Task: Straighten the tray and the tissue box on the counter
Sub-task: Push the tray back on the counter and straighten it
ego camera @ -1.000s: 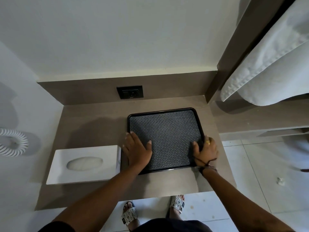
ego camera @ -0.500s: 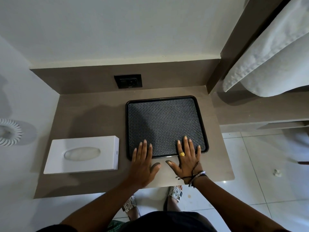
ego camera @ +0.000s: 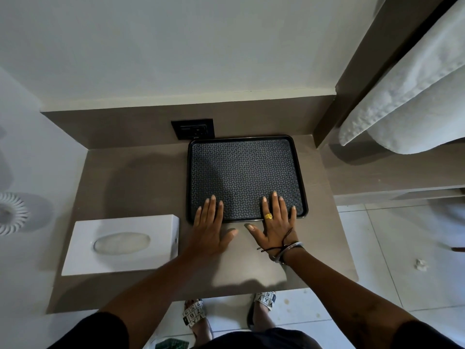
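A black tray (ego camera: pixel 299 177) with a patterned grey mat lies on the brown counter (ego camera: pixel 141 182), its far edge close against the back panel. My left hand (ego camera: pixel 211 227) and my right hand (ego camera: pixel 275 222) lie flat with fingers spread, fingertips over the tray's near rim and palms on the counter. Neither hand holds anything. A white tissue box (ego camera: pixel 123 244) with an oval opening sits at the counter's left, slightly skewed, a small gap away from the tray.
A dark wall socket (ego camera: pixel 193 128) sits in the back panel just behind the tray. White towels (ego camera: pixel 412 96) hang at the upper right. A coiled white cord (ego camera: pixel 11 212) is on the left wall. Tiled floor and my sandalled feet (ego camera: pixel 193 316) are below the counter's front edge.
The tray has slid away from me, up against the back panel. Both hands went from gripping its sides to lying flat on its near edge.
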{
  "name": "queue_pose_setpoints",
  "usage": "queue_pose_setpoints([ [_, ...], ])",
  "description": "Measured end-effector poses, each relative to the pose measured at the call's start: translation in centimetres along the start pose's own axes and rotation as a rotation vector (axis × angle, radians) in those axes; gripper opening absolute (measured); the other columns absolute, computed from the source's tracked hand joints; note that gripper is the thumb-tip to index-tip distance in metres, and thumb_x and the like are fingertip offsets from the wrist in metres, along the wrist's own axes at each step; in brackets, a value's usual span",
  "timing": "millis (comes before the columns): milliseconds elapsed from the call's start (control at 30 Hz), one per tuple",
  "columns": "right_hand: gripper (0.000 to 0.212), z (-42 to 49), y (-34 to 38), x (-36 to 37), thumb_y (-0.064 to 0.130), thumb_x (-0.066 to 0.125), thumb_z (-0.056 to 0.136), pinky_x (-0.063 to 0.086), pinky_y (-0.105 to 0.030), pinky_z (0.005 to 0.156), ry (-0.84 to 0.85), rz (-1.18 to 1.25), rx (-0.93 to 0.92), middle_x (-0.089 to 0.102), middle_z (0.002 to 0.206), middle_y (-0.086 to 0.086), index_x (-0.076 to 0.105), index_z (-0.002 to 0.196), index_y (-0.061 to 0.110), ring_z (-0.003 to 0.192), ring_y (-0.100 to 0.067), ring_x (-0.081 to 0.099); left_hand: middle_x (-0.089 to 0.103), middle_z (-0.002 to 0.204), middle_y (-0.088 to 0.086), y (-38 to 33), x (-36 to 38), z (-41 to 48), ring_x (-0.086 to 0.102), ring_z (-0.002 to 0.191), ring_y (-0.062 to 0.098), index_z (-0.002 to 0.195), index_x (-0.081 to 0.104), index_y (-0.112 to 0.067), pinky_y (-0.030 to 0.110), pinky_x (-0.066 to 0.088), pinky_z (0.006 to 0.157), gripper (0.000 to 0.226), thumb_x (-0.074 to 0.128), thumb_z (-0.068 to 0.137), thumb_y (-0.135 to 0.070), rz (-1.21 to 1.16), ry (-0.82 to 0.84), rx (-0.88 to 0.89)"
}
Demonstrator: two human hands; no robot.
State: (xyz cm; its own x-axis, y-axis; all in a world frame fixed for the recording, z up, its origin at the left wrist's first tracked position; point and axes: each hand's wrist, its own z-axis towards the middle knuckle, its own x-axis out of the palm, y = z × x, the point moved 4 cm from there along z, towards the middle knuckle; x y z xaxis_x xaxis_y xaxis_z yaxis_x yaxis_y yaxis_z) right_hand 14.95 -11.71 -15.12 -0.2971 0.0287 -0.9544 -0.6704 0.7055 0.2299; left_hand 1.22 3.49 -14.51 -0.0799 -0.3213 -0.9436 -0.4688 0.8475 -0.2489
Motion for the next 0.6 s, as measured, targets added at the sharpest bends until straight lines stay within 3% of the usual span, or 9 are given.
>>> queue_pose_setpoints([
  [200, 0.089, 1.0, -0.2, 0.0, 0.074, 0.036, 0.084, 0.022, -0.068, 0.112, -0.028, 0.011, -0.005, 0.029, 0.161, -0.018, 0.037, 0.152, 0.016, 0.146, -0.04, 0.03, -0.003, 0.167, 0.013, 0.7, -0.2, 0.5, -0.003, 0.156, 0.028, 0.159, 0.009, -0.01, 0.042, -0.004, 0.124, 0.091, 0.019, 0.09, -0.069, 0.034, 0.017, 0.012],
  [400, 0.089, 0.0, 1.1, -1.0, 0.075, 0.039, 0.083, 0.013, -0.06, 0.117, -0.147, 0.063, -0.054, 0.027, 0.161, -0.019, 0.036, 0.152, 0.017, 0.147, -0.036, 0.027, -0.001, 0.167, 0.015, 0.5, -1.7, 0.0, 0.001, 0.156, 0.029, 0.158, 0.012, -0.007, 0.04, -0.004, 0.124, 0.089, 0.025, 0.092, -0.065, -0.045, -0.028, -0.001],
  [500, 0.086, -1.9, 3.2, -0.6, 0.075, 0.032, 0.087, 0.018, -0.059, 0.115, -0.176, 0.072, -0.213, 0.026, 0.161, -0.019, 0.034, 0.152, 0.019, 0.146, -0.035, 0.029, 0.0, 0.167, 0.013, 1.3, -3.7, -0.4, 0.0, 0.156, 0.026, 0.158, 0.015, -0.008, 0.043, -0.002, 0.124, 0.088, 0.028, 0.091, -0.064, -0.164, -0.117, 0.013],
  [600, 0.083, -4.1, 6.3, 1.2, 0.074, 0.034, 0.089, 0.025, -0.06, 0.113, -0.087, 0.028, -0.416, 0.021, 0.163, -0.016, 0.03, 0.154, 0.022, 0.146, -0.035, 0.029, 0.004, 0.167, 0.014, 4.6, -6.1, -1.6, 0.002, 0.155, 0.027, 0.157, 0.02, -0.006, 0.049, 0.003, 0.123, 0.1, 0.034, 0.085, -0.074, -0.169, -0.123, 0.092],
])
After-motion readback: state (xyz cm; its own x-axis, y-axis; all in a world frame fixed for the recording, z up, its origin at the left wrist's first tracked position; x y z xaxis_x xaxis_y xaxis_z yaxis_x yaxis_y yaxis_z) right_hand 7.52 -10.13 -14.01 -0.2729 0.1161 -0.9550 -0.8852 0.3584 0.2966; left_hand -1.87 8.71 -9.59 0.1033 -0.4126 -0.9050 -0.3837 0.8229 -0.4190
